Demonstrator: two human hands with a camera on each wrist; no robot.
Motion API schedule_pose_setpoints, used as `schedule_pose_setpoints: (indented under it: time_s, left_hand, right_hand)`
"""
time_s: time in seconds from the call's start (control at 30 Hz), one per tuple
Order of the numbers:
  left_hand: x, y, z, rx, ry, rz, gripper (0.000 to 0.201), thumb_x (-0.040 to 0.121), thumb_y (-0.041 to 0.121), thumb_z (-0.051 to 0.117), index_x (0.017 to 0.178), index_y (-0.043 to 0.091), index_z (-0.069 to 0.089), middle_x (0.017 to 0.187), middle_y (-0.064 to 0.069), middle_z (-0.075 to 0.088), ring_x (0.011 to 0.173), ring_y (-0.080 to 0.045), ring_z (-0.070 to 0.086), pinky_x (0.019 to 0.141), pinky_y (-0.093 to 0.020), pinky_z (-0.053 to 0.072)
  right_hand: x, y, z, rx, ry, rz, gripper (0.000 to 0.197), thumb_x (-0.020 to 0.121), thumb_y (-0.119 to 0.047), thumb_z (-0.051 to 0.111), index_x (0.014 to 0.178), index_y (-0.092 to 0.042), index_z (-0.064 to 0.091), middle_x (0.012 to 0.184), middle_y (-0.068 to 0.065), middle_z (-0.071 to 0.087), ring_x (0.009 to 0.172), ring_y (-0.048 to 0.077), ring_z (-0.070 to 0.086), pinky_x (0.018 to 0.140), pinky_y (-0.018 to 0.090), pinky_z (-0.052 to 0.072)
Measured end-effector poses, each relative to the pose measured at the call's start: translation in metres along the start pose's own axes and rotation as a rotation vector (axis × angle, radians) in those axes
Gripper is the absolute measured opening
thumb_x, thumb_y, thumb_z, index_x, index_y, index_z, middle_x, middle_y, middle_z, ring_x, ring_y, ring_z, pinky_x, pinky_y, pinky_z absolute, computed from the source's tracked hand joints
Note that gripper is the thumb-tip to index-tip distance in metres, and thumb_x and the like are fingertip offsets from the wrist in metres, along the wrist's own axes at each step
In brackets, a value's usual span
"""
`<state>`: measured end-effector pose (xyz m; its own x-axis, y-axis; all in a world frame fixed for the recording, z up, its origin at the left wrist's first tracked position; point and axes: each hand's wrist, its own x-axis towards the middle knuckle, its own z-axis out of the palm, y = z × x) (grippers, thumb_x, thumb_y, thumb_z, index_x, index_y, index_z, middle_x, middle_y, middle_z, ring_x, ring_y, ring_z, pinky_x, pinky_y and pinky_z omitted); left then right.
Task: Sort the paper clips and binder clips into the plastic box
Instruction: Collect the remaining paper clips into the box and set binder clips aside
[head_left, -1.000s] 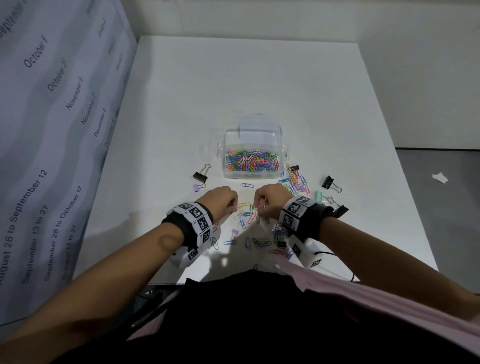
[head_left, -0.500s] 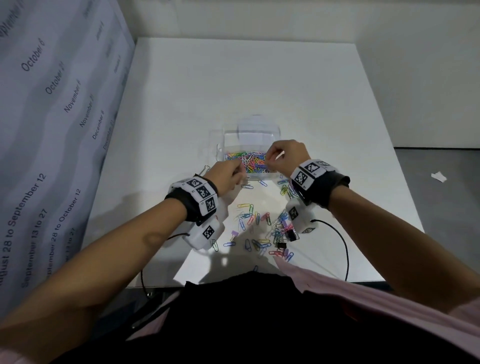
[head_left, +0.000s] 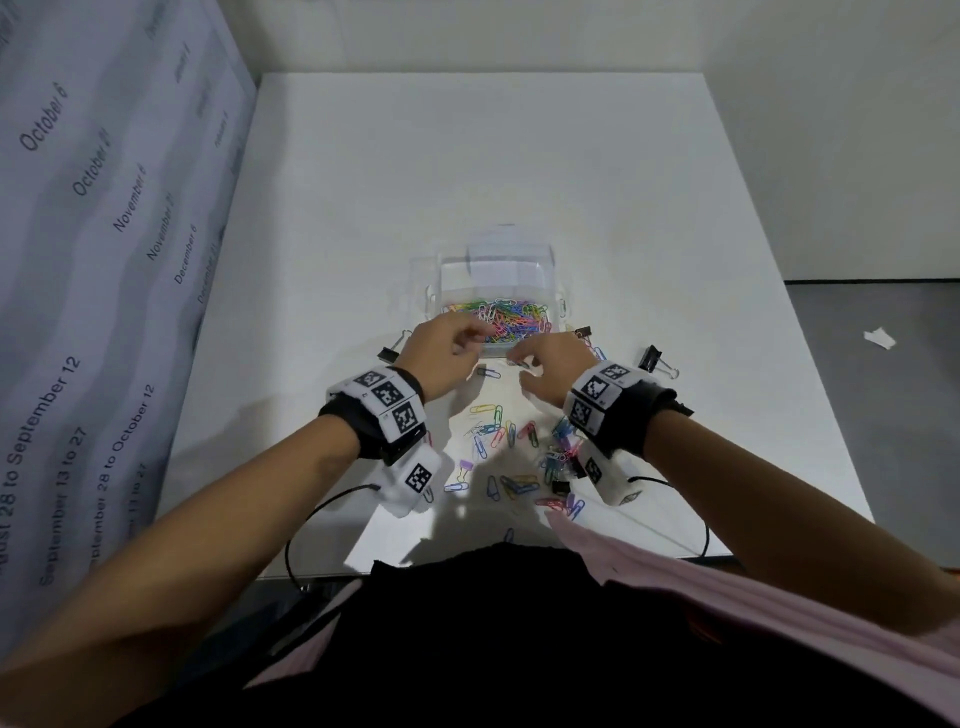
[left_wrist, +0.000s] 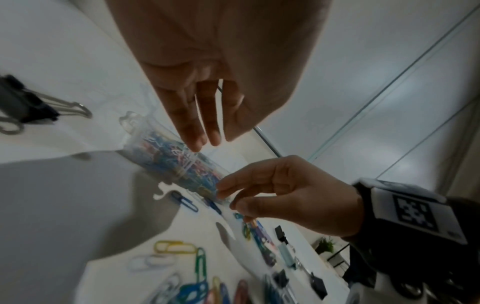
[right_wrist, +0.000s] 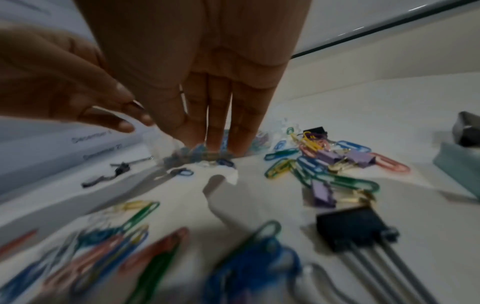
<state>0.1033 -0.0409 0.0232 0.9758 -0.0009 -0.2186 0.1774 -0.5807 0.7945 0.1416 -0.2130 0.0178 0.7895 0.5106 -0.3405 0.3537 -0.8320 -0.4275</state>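
Your left hand (head_left: 441, 349) and right hand (head_left: 553, 364), each grip loosely apart and empty, hover at the near wall of the clear plastic box (head_left: 496, 275) of coloured paper clips (head_left: 511, 323) mid-tabletop (head_left: 467, 156).

My left hand (head_left: 447, 353) and right hand (head_left: 553, 364) hovered, fingers loose, at the near edge of the plastic box (head_left: 496, 280), which held colourful paper clips (head_left: 511, 319). More clips (head_left: 511, 441) lay scattered on the white table (head_left: 467, 156) near my wrists.
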Motion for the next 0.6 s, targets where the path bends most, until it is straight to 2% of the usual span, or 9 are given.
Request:
schedule_pose_setpoints:
  time_s: [0.07, 0.1, 0.17, 0.2, 0.3, 0.43, 0.5, 0.6]
  left_hand:
    - [-0.012, -0.009, -0.002, 0.030, -0.051, 0.022, 0.021, 0.083, 0.004, 0.054, 0.093, 0.016, 0.067, 0.084, 0.008, 0.065, 0.067, -0.005, 0.053, 0.063, -0.009, 0.042]
    - [-0.017, -0.015, -0.003, 0.055, -0.098, 0.021, 0.018, 0.082, 0.006, 0.056, 0.089, 0.018, 0.067, 0.081, 0.009, 0.064, 0.061, 0.000, 0.050, 0.059, -0.010, 0.041]
    - [-0.027, -0.027, -0.007, 0.101, -0.204, -0.003, 0.017, 0.077, 0.009, 0.066, 0.091, 0.018, 0.069, 0.077, 0.009, 0.061, 0.053, 0.005, 0.048, 0.059, -0.013, 0.041]
    - [-0.032, -0.033, -0.009, 0.130, -0.246, -0.020, 0.020, 0.074, 0.012, 0.071, 0.094, 0.018, 0.069, 0.075, 0.009, 0.058, 0.051, 0.006, 0.048, 0.058, -0.012, 0.041]
    - [-0.044, -0.044, -0.009, 0.190, -0.322, -0.058, 0.028, 0.071, 0.019, 0.078, 0.097, 0.016, 0.067, 0.074, 0.009, 0.053, 0.052, 0.005, 0.049, 0.058, -0.009, 0.041]
    - [-0.055, -0.044, 0.000, 0.220, -0.363, -0.092, 0.028, 0.071, 0.022, 0.078, 0.094, 0.013, 0.064, 0.073, 0.006, 0.052, 0.057, -0.006, 0.049, 0.062, -0.019, 0.042]
    - [-0.058, -0.042, 0.007, 0.270, -0.381, -0.083, 0.026, 0.074, 0.024, 0.076, 0.094, 0.012, 0.063, 0.074, 0.003, 0.056, 0.059, -0.007, 0.050, 0.064, -0.020, 0.042]
    - [-0.061, -0.038, 0.018, 0.344, -0.382, -0.098, 0.025, 0.075, 0.031, 0.073, 0.088, 0.015, 0.059, 0.074, 0.001, 0.059, 0.069, -0.015, 0.054, 0.072, -0.029, 0.045]
  right_hand:
    - [-0.001, -0.001, 0.010, -0.088, -0.101, -0.023, 0.044, 0.086, -0.015, 0.052, 0.130, -0.014, 0.050, 0.136, 0.008, 0.052, 0.126, 0.024, 0.046, 0.106, 0.034, 0.036]
    - [-0.002, -0.002, 0.016, -0.118, -0.130, -0.045, 0.047, 0.086, -0.014, 0.050, 0.133, -0.013, 0.046, 0.141, 0.009, 0.046, 0.131, 0.024, 0.040, 0.109, 0.033, 0.031]
    - [-0.004, -0.003, 0.025, -0.114, -0.141, -0.076, 0.050, 0.085, -0.010, 0.050, 0.135, -0.011, 0.043, 0.142, 0.011, 0.041, 0.134, 0.026, 0.033, 0.110, 0.034, 0.029]
    - [-0.005, -0.004, 0.029, -0.100, -0.135, -0.084, 0.051, 0.085, -0.008, 0.050, 0.135, -0.010, 0.043, 0.139, 0.011, 0.042, 0.132, 0.027, 0.033, 0.108, 0.035, 0.031]
    - [-0.009, -0.011, 0.037, -0.126, -0.133, -0.127, 0.048, 0.085, -0.005, 0.048, 0.133, -0.012, 0.047, 0.131, 0.009, 0.046, 0.123, 0.029, 0.039, 0.100, 0.034, 0.036]
    - [-0.015, -0.018, 0.042, -0.155, -0.206, -0.198, 0.048, 0.084, 0.000, 0.044, 0.129, -0.015, 0.053, 0.128, 0.008, 0.050, 0.119, 0.029, 0.040, 0.099, 0.034, 0.034]
    - [-0.019, -0.017, 0.042, -0.167, -0.226, -0.227, 0.044, 0.085, -0.002, 0.046, 0.125, -0.016, 0.057, 0.127, 0.008, 0.052, 0.118, 0.029, 0.041, 0.100, 0.035, 0.036]
    - [-0.025, -0.014, 0.039, -0.155, -0.236, -0.223, 0.036, 0.087, -0.007, 0.048, 0.119, -0.015, 0.061, 0.126, 0.007, 0.054, 0.118, 0.028, 0.044, 0.098, 0.032, 0.035]
